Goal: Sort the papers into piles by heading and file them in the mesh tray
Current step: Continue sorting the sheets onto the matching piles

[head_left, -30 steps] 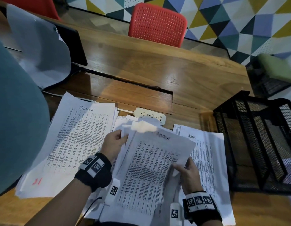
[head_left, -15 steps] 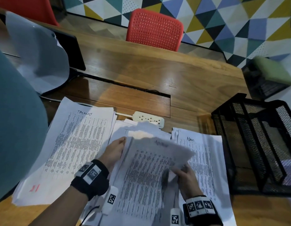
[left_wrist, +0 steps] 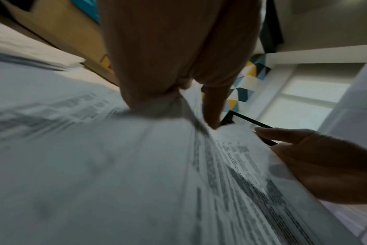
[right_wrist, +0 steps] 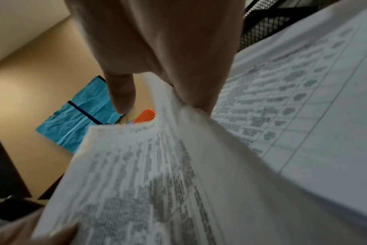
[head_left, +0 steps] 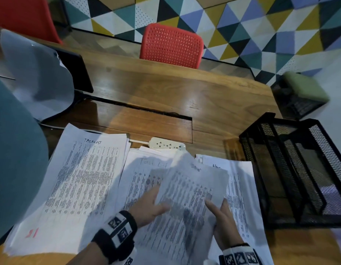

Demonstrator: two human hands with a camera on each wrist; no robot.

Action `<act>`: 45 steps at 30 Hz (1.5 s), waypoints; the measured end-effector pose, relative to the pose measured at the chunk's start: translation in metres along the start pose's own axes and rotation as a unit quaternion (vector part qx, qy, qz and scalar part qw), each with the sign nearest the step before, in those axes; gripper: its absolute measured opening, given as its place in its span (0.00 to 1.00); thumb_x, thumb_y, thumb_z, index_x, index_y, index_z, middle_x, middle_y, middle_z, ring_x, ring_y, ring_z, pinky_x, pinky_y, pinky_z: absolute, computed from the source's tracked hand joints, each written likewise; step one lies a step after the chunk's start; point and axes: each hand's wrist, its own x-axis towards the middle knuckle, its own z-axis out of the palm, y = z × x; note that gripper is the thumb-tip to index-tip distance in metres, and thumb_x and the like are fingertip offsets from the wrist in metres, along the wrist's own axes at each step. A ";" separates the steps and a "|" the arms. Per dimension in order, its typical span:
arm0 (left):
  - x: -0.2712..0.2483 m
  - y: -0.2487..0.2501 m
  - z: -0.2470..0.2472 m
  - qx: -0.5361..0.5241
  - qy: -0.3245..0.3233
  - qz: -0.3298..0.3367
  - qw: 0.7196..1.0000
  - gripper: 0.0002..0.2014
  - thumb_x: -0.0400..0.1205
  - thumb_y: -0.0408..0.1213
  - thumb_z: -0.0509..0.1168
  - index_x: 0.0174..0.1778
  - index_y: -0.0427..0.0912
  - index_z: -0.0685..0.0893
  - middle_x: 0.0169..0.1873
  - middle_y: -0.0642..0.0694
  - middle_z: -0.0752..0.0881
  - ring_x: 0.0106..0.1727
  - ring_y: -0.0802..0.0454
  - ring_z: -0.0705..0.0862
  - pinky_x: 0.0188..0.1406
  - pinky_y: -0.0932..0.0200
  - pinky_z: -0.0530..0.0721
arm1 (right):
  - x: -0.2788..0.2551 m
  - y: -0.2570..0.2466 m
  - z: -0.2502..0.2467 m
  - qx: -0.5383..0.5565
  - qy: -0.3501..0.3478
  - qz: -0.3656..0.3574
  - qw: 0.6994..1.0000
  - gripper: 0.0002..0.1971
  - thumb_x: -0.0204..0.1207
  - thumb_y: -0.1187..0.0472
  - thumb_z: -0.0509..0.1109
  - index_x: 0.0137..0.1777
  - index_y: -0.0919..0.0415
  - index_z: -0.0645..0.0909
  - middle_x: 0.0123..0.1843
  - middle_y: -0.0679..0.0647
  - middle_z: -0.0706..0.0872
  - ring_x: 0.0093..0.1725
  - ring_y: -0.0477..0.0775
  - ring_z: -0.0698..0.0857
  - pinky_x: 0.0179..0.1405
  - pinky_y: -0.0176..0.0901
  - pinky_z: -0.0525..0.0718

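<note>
Three piles of printed sheets lie on the wooden desk: a left pile (head_left: 79, 178) headed "TASKLIST", a middle pile (head_left: 141, 169) headed "Task List", and a right pile (head_left: 240, 188) whose heading is partly hidden. Between the middle and right piles, one loose sheet (head_left: 190, 188) is raised and blurred. My left hand (head_left: 150, 205) pinches its left edge, and my right hand (head_left: 221, 213) grips its right edge. The left wrist view shows the pinch (left_wrist: 184, 86). In the right wrist view my fingers (right_wrist: 178, 92) close on the sheet (right_wrist: 136, 174). The black mesh tray (head_left: 261, 169) stands right of the piles.
A white power strip (head_left: 166, 144) lies just behind the middle pile, by a cable slot in the desk. A grey curved sheet (head_left: 37, 73) leans on a dark screen at far left. A red chair (head_left: 171, 44) stands behind the desk. A green-topped mesh stool (head_left: 303, 87) is at right.
The sheet has lifted and swung right, uncovering the middle pile's "Task List" heading. My left hand moved from the pile's left side to the sheet's left edge.
</note>
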 end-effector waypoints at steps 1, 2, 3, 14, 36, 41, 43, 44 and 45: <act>0.002 0.002 0.007 -0.015 0.023 0.012 1.000 0.25 0.83 0.42 0.69 0.76 0.52 0.72 0.62 0.54 0.85 0.61 0.52 0.86 0.60 0.52 0.88 | -0.002 0.004 -0.006 -0.029 0.004 -0.008 1.000 0.40 0.70 0.54 0.80 0.80 0.49 0.63 0.75 0.50 0.77 0.74 0.57 0.76 0.74 0.66 0.72; 0.005 0.007 0.013 -0.035 0.053 0.019 0.998 0.23 0.83 0.37 0.68 0.74 0.49 0.74 0.59 0.50 0.87 0.58 0.48 0.88 0.59 0.50 0.89 | -0.003 0.007 -0.014 -0.052 0.006 -0.017 0.998 0.40 0.70 0.52 0.80 0.80 0.48 0.63 0.76 0.48 0.76 0.74 0.55 0.75 0.76 0.66 0.71; 0.009 0.008 0.015 -0.053 0.082 0.024 0.995 0.21 0.83 0.36 0.68 0.73 0.48 0.76 0.58 0.49 0.88 0.58 0.48 0.88 0.60 0.48 0.88 | -0.007 0.006 -0.019 -0.073 0.012 -0.020 0.997 0.34 0.73 0.56 0.78 0.77 0.50 0.69 0.73 0.48 0.80 0.71 0.54 0.79 0.74 0.65 0.73; 0.031 0.000 0.007 0.209 0.226 -0.024 0.951 0.17 0.83 0.45 0.69 0.66 0.44 0.79 0.65 0.48 0.83 0.67 0.50 0.82 0.69 0.50 0.80 | 0.011 -0.057 -0.126 -0.390 0.184 -0.122 0.894 0.04 0.78 0.67 0.67 0.51 0.61 0.79 0.44 0.65 0.85 0.48 0.67 0.84 0.45 0.53 0.77; 0.011 -0.015 -0.032 0.350 0.171 -0.067 0.919 0.30 0.85 0.48 0.65 0.81 0.45 0.65 0.66 0.43 0.85 0.60 0.48 0.87 0.62 0.54 0.83 | 0.026 -0.001 0.090 -0.398 0.022 -0.035 0.917 0.25 0.69 0.47 0.77 0.62 0.56 0.74 0.54 0.53 0.82 0.54 0.55 0.84 0.52 0.46 0.83; 0.014 -0.019 -0.043 0.214 0.258 -0.013 0.942 0.17 0.85 0.36 0.67 0.70 0.41 0.79 0.66 0.43 0.85 0.60 0.50 0.87 0.57 0.62 0.84 | 0.022 0.000 0.086 -0.369 0.026 -0.151 0.917 0.15 0.72 0.58 0.76 0.34 0.58 0.72 0.29 0.49 0.76 0.27 0.47 0.74 0.24 0.36 0.72; 0.019 -0.016 -0.053 0.177 0.305 -0.007 0.936 0.19 0.83 0.33 0.69 0.70 0.40 0.77 0.69 0.41 0.82 0.67 0.47 0.83 0.65 0.56 0.81 | 0.014 -0.007 0.075 -0.314 -0.007 -0.174 0.933 0.10 0.74 0.61 0.76 0.34 0.61 0.78 0.27 0.50 0.80 0.25 0.44 0.76 0.23 0.37 0.76; 0.022 -0.015 -0.059 0.164 0.313 -0.012 0.936 0.22 0.82 0.32 0.70 0.72 0.40 0.75 0.72 0.40 0.79 0.71 0.46 0.80 0.70 0.52 0.79 | 0.011 -0.009 0.068 -0.284 -0.029 -0.173 0.943 0.07 0.75 0.63 0.75 0.36 0.61 0.82 0.27 0.49 0.82 0.25 0.42 0.78 0.24 0.35 0.77; 0.026 -0.014 -0.064 0.154 0.314 -0.017 0.937 0.25 0.81 0.31 0.70 0.74 0.39 0.73 0.74 0.40 0.77 0.74 0.44 0.77 0.73 0.49 0.78 | 0.008 -0.011 0.061 -0.256 -0.047 -0.166 0.951 0.05 0.76 0.65 0.73 0.38 0.62 0.84 0.26 0.48 0.83 0.25 0.39 0.79 0.24 0.33 0.78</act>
